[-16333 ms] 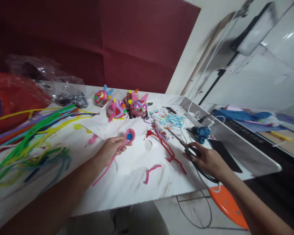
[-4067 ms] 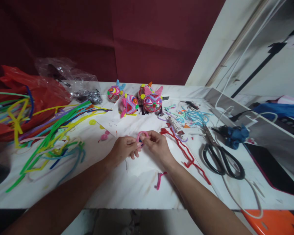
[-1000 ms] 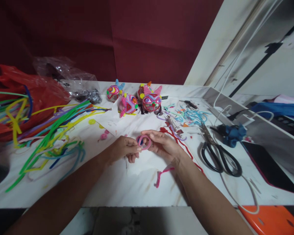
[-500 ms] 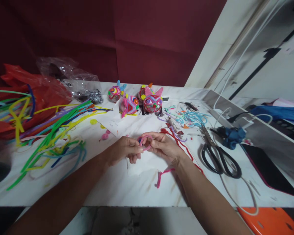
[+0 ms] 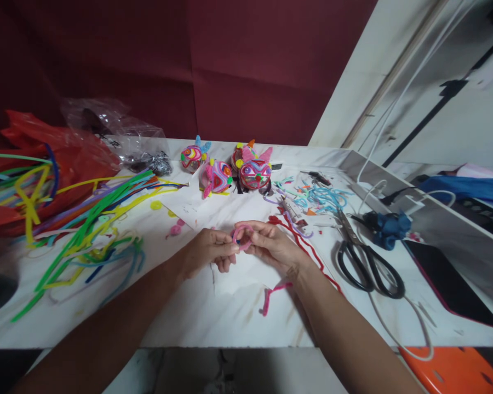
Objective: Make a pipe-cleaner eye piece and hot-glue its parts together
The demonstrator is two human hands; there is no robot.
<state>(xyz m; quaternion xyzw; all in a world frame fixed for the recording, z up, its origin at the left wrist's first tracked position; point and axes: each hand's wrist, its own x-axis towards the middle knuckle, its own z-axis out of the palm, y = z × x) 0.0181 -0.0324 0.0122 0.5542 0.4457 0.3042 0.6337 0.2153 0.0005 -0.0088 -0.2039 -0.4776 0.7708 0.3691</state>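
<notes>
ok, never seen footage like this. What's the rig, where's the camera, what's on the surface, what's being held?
No machine here: a person is working bare-handed. Every picture comes from one camera worn on the head, looking forward and down. The left hand and the right hand hold a pink fuzzy ring between them in a fingertip grip. On the white table, coloured fuzzy strips lie at the left, near a red plastic bag. Four decorated figures sit toward the back. At the right are light-blue scraps, black-handled scissors and a dark flat slab, perhaps a phone or tablet.
</notes>
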